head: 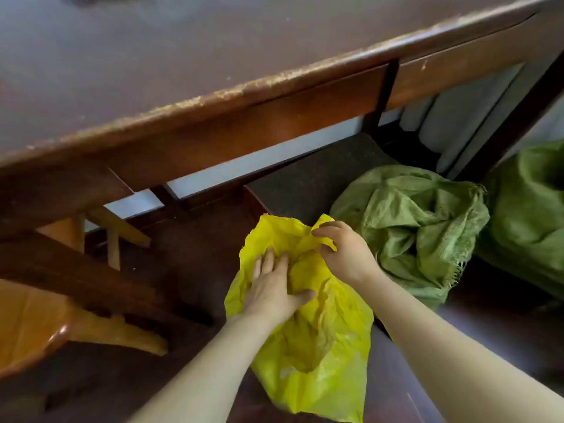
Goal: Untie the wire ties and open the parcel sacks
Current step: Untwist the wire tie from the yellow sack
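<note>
A crumpled yellow woven sack lies on the dark floor in front of me, its mouth end pointing away. My left hand lies flat on the sack's upper part with straight fingers, thumb spread to the right. My right hand pinches the sack's top edge, with fabric folded over between thumb and fingers. No wire tie shows on the yellow sack. A green woven sack with a frayed open edge slumps just right of my right hand.
A worn wooden table spans the top of the view, its edge overhanging the floor beyond the sacks. A wooden chair stands at the left. Another green sack sits at the far right, behind a dark table leg.
</note>
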Tool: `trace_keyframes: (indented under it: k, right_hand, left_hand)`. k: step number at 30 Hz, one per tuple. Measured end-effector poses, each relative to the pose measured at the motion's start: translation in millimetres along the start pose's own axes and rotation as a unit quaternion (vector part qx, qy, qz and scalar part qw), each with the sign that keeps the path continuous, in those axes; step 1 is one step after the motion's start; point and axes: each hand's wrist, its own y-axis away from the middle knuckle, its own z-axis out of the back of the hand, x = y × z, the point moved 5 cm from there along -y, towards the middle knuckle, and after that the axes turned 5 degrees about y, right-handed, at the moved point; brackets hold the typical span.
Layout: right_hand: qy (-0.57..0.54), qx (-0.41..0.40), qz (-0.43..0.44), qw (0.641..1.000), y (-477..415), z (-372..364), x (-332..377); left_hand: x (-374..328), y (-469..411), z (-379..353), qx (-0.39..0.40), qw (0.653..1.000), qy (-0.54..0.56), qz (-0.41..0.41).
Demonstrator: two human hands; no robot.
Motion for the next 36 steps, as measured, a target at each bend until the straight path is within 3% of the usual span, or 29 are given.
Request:
trace_keyframes:
  k: [4,8,12,16,19,21,23,26,29,30,32,34,36]
  right_hand:
    - [0.007,-0.02,0.088,0.996,-23,-33,-5]
    - [0.033,-0.052,0.042,0.997,-42,-56,-45]
    - [-0.136,-0.069,-0.014,0.988,-33,-56,-85]
    - [-0.239,-0.035,-0.03,0.97,-4,-58,-99]
    - [-0.283,-0.005,0.042,0.958,14,-56,-90]
    - [-0.254,-0.057,0.103,0.96,22,-52,-79]
    - [-0.156,-0.139,0.163,0.964,29,-47,-68]
    - [-0.036,-0.158,0.21,0.964,49,-37,-54]
    - [-0.086,-0.053,0.2,0.974,78,-21,-51]
    - [-0.149,-0.081,0.187,0.968,84,-8,-54]
    - [-0.222,-0.244,0.137,0.934,91,21,-68]
    - [-0.185,-0.321,0.079,0.926,90,27,-76]
    - [-0.107,-0.21,0.051,0.97,75,6,-80]
  left_hand:
    - [14,-35,-32,0.015,1.0,0.021,-0.013]
    - [4,-65,-55,-0.014,0.993,0.074,-0.088]
    - [-1,-63,-73,-0.083,0.984,0.079,-0.134]
    - [2,-38,-71,-0.091,0.962,0.187,-0.175]
    - [1,-23,-45,-0.149,0.966,0.085,-0.194]
    - [-2,-15,-30,-0.212,0.958,-0.016,-0.191]
    - [-3,-12,-26,-0.231,0.955,-0.052,-0.179]
    - [-8,-8,-36,-0.174,0.954,0.04,-0.241]
    - [-16,1,-44,-0.149,0.916,0.085,-0.363]
    - [-17,3,-49,-0.168,0.901,0.058,-0.395]
    - [-18,5,-58,-0.234,0.861,-0.011,-0.451]
    - [-16,7,-66,-0.289,0.823,-0.059,-0.486]
    - [-9,6,-71,-0.318,0.807,-0.062,-0.494]
